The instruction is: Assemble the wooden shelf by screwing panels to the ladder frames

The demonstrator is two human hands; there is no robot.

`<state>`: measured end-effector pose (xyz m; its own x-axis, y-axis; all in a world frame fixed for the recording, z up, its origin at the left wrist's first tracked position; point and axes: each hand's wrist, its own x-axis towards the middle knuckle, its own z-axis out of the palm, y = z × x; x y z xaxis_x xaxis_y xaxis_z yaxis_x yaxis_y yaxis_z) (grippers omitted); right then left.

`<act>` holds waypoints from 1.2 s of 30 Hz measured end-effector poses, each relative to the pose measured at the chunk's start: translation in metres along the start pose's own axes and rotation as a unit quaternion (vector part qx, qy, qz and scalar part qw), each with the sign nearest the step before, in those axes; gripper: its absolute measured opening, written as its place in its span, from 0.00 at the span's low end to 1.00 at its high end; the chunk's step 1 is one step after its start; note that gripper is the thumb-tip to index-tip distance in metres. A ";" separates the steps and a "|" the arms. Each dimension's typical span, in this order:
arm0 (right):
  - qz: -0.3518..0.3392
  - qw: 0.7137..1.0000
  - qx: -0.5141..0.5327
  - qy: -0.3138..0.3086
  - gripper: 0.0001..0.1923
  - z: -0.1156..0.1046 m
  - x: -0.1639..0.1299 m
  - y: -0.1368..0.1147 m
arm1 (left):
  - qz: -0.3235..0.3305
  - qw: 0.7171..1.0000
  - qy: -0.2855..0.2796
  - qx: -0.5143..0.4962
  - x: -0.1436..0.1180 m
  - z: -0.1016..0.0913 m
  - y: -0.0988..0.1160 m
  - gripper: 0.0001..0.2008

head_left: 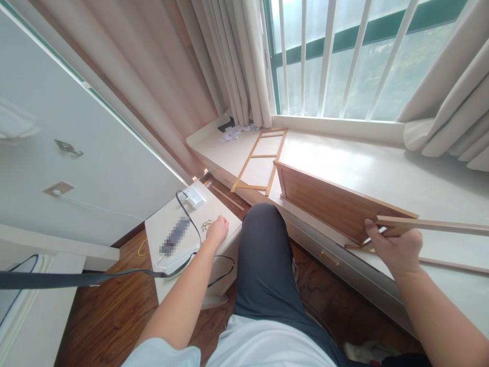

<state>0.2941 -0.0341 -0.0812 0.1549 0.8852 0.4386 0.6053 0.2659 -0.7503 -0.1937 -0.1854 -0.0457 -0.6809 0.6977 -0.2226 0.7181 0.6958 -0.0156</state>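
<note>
While the wooden slat [431,224] is gripped by the right hand [395,250] at three o'clock over the window ledge [382,168], small screws [207,224] at nine o'clock are touched by the closed left hand [217,232].

The wooden panel [336,206] is brown, smooth and matt, with fine grain. The strip of wood [439,225] in the right hand [397,250] is paler, bare and matt, as is the slatted wooden frame [262,160] on the ledge. The window ledge [382,168] is white, smooth and glossy under the daylight. The white cabinet [179,229] by the left hand [217,230] has a smooth, satin top. The floor [110,316] is polished, reddish wood. The curtains [237,61] are soft, matt cloth.
</note>
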 end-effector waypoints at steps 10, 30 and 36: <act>0.018 1.000 0.008 0.009 0.27 0.001 -0.002 -0.003 | 0.018 1.000 -0.006 -0.011 -0.035 -0.005 -0.016 0.38; -0.029 0.999 0.002 0.019 0.25 0.004 0.001 0.003 | 0.130 0.982 -0.012 0.136 -0.052 0.012 -0.010 0.21; 0.005 1.000 -0.002 -0.012 0.23 0.002 0.001 0.000 | 0.155 0.979 -0.024 0.131 -0.054 0.010 -0.015 0.17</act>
<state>0.2927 -0.0322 -0.0821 0.1420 0.8969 0.4188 0.6064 0.2556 -0.7529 -0.1667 -0.2353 -0.0436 -0.4213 0.8550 -0.3024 0.9057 0.3795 -0.1887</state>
